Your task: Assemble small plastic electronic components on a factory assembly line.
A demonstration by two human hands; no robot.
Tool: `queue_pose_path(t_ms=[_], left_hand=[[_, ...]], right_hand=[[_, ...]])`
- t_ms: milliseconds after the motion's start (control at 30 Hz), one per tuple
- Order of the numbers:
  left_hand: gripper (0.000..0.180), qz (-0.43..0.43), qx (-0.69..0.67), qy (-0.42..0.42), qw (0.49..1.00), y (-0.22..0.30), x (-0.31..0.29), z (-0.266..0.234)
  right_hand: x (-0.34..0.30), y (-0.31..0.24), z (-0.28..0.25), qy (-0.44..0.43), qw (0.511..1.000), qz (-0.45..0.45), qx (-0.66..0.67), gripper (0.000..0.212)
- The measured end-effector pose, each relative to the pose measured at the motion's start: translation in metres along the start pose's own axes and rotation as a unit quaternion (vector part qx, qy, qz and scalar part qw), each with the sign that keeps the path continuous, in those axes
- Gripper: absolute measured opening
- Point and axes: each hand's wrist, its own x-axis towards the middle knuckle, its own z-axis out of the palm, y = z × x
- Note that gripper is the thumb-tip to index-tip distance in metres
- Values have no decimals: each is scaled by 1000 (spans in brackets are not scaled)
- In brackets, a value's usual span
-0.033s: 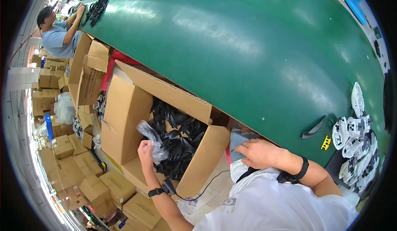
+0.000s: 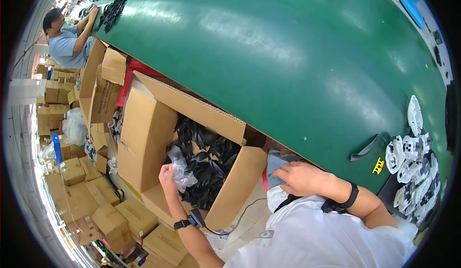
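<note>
My left hand (image 2: 168, 179) is closed on a crumpled clear plastic bag (image 2: 181, 169), over the open cardboard box (image 2: 230, 191). Inside that box lies a heap of black curved plastic parts (image 2: 204, 172); the bag hangs just above them. At the table's near edge, my right hand (image 2: 302, 178) has its fingers bent onto a grey cloth (image 2: 275, 162), gripping it close to my body. The palm hides part of the cloth.
The green table (image 2: 269, 57) stretches along the far side. On it at right are a black curved part (image 2: 365, 148), a yellow plastic piece (image 2: 378, 166) and a pile of white-and-black shells (image 2: 413, 167). A co-worker (image 2: 67, 42) stands at far left; cartons (image 2: 127, 215) are stacked at left.
The plastic bag has swung down and slightly right, and looks more bunched. My left hand has shifted slightly; my right hand stays in place.
</note>
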Motion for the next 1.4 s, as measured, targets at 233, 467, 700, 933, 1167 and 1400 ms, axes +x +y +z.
queue_pose_path(t_ms=[233,467,700,933,1167,1400], left_hand=[[14,-196,-507,-67,837,16,-14,19],[19,-212,-538,-80,812,8,-21,27],[29,-186,-495,-68,846,-36,7,41],[65,121,211,-297,923,63,50,132],[76,155,333,-390,844,30,17,105],[44,-77,356,-383,849,-37,10,41]], right_hand=[[1,-1,1,-31,999,20,-12,33],[0,-1,2,-32,999,27,1,32],[0,-3,0,-25,1000,17,0,33],[1,-5,-1,-20,1000,-3,-10,34],[-1,-1,2,-13,1000,13,-20,36],[2,-2,-3,-15,1000,-9,1,36]])
